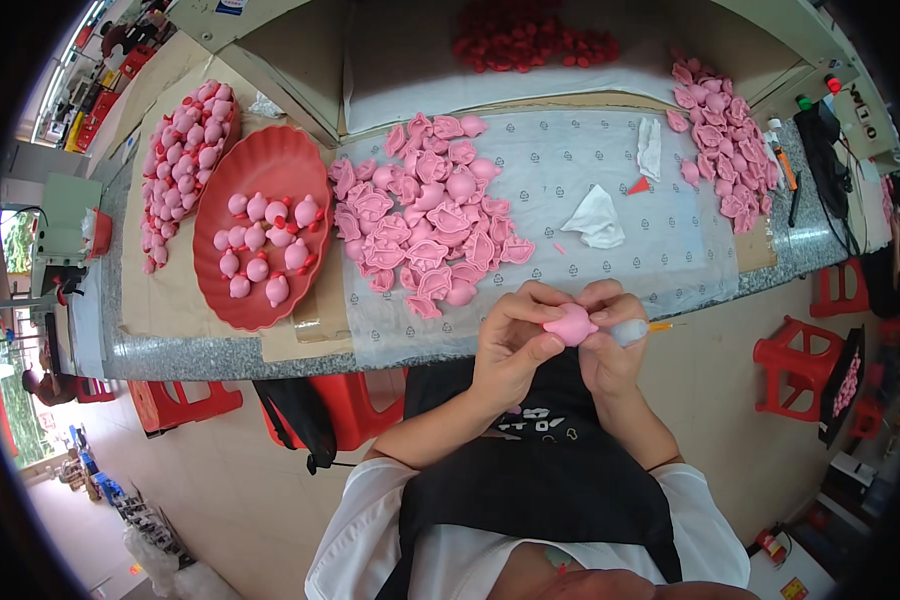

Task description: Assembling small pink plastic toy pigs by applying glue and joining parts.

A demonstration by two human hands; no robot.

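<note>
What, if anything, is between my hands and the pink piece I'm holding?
Nothing visible: your left hand and right hand both touch the pink piece directly. The whitish thing with an orange tip at your right hand sits right of the piece, not between.

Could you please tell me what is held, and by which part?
The left hand and right hand pinch a pink piece by its opposite sides; the right also holds a pale object, gripped part hidden.
</note>
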